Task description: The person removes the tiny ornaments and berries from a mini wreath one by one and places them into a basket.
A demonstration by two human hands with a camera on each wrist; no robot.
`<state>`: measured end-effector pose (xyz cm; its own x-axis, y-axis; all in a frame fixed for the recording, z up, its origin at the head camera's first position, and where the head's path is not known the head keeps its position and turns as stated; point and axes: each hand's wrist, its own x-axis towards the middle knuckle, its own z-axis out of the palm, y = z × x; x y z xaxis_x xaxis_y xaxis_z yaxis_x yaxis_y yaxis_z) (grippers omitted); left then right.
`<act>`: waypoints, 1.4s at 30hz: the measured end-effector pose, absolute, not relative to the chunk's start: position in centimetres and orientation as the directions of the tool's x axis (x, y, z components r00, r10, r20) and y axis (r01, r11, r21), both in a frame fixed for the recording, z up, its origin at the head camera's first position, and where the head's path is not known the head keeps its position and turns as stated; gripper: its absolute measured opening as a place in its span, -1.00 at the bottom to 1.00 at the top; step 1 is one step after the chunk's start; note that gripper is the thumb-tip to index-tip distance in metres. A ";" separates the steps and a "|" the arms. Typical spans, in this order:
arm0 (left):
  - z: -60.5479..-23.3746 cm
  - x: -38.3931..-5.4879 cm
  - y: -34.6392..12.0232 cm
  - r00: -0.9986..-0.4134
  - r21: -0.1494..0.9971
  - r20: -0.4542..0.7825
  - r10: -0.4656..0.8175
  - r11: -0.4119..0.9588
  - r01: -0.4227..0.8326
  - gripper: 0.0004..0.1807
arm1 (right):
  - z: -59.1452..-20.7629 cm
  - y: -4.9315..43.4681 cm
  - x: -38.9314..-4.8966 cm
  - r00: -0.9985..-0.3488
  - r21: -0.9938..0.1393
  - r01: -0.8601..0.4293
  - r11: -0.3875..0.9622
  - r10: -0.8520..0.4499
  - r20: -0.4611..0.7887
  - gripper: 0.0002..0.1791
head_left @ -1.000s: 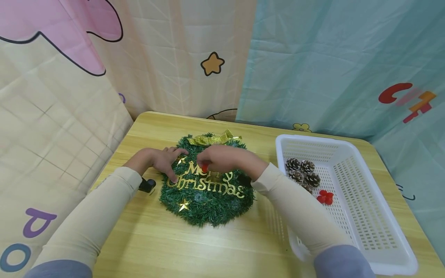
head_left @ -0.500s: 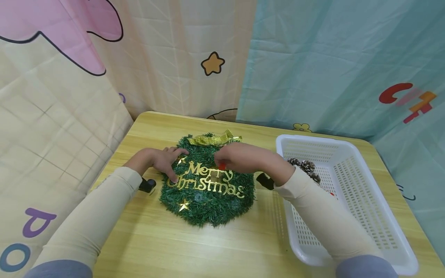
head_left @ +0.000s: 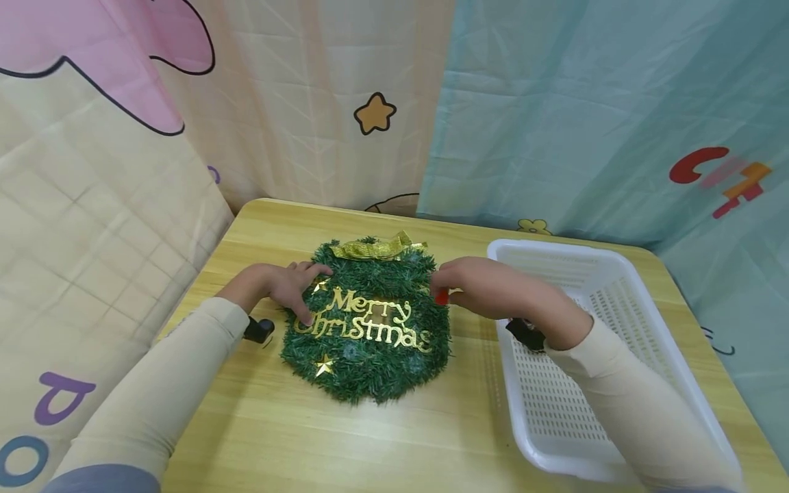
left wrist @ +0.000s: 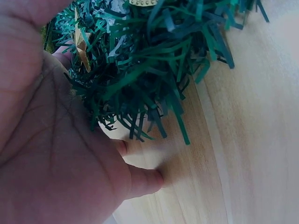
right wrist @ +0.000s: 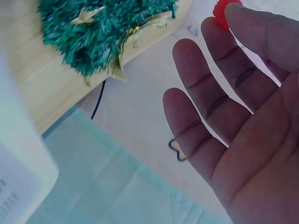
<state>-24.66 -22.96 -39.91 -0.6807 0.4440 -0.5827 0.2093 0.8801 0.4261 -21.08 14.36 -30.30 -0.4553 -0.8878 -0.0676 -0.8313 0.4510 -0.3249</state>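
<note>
A green tinsel wreath (head_left: 370, 366) lies flat on the table with gold "Merry Christmas" lettering (head_left: 351, 302) across it. Gold stars (head_left: 324, 365) dot its left side, and a gold ribbon bow (head_left: 376, 248) sits at its top. My left hand (head_left: 285, 284) rests spread at the wreath's upper left edge; its thumb lies by the lettering. In the left wrist view, fingers (left wrist: 147, 181) touch the tabletop beside the wreath. At the wreath's right edge, my right hand (head_left: 477, 286) pinches a small, bumpy red berry ornament (right wrist: 223, 15) between thumb and index finger, its other fingers extended.
A white perforated plastic basket (head_left: 545, 246) stands to the right, partly beneath my right forearm. The wooden table (head_left: 351, 452) meets printed curtains (head_left: 530, 123) at the back and left. Black straps (head_left: 525, 334) show at both wrists.
My right hand has moved right, from over the lettering to the wreath's right edge, still pinching the red berry ornament. The left hand has stayed put. My right arm now covers the basket's pine cones.
</note>
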 end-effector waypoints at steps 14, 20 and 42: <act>-40.0 -24.7 -23.2 -0.681 0.427 -0.587 0.437 0.882 0.198 0.25 | -30.2 20.9 -19.5 -0.599 -0.320 -0.745 0.585 -0.798 -0.066 -0.69; -40.0 -24.7 -23.2 -0.681 0.434 -0.584 0.441 0.879 0.198 0.24 | -31.1 24.0 -18.8 -0.670 -0.331 -0.675 0.660 -0.736 -0.101 -0.69; -40.0 -24.6 -23.2 -0.686 0.426 -0.584 0.434 0.883 0.197 0.24 | -35.4 31.5 -17.6 -0.760 -0.381 -0.412 0.828 -0.542 -0.358 -0.77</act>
<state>-24.62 -23.24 -39.99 -0.6858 0.4342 -0.5841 0.1966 0.8833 0.4256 -17.56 31.55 -35.43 -0.7601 -0.5424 -0.3579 -0.4116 0.8280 -0.3808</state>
